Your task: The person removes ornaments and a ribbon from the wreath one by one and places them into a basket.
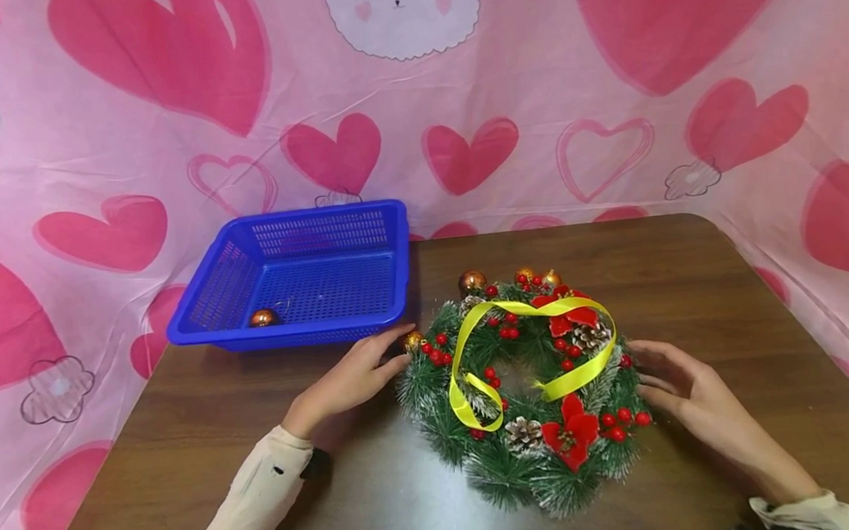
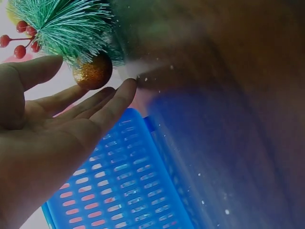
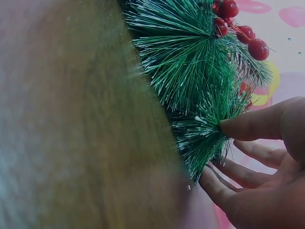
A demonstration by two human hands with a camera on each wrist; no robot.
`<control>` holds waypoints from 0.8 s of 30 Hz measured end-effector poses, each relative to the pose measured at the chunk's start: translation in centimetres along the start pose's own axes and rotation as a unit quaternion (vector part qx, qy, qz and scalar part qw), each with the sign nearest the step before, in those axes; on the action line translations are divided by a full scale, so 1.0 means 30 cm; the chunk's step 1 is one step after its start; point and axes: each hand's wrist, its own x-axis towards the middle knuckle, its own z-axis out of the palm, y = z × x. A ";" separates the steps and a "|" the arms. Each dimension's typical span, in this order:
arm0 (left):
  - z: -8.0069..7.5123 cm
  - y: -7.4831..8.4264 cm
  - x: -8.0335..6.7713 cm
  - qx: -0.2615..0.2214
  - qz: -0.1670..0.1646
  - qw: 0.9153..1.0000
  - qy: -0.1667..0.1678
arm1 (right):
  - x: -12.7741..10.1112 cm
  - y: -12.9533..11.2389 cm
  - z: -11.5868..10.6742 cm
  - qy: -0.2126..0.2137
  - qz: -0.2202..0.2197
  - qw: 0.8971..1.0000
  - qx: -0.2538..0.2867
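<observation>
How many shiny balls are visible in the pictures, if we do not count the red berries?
5: one ball in the blue basket, one ball beside the left hand, three balls along the far edge of the wreath. Others may be hidden behind it.

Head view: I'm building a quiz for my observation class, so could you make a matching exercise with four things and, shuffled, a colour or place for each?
Column one:
1. Basket
2. Ribbon
3. Left hand
4. Right hand

Column two:
A. Yellow, lying on the wreath
B. At the wreath's edge farther from the basket
C. Blue
D. Beside a gold bauble

Pairs: 1-C; 2-A; 3-D; 4-B
</observation>
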 end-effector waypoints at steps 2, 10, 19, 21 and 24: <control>0.003 -0.005 0.001 -0.008 -0.002 1.000 0.002 | -0.004 0.000 0.001 0.000 0.001 1.000 -0.003; 0.018 0.013 0.003 0.014 0.020 0.999 0.038 | -0.003 0.009 -0.015 -0.009 0.027 1.000 0.013; 0.019 0.025 0.007 0.040 0.026 0.997 0.057 | -0.005 0.010 -0.022 -0.010 0.038 0.999 0.010; 0.019 0.026 0.006 0.041 0.027 0.998 0.051 | -0.005 0.008 -0.023 -0.011 0.041 0.999 0.008; 0.018 0.027 0.004 0.028 0.022 0.998 0.045 | -0.003 0.005 -0.024 -0.013 0.045 0.999 0.002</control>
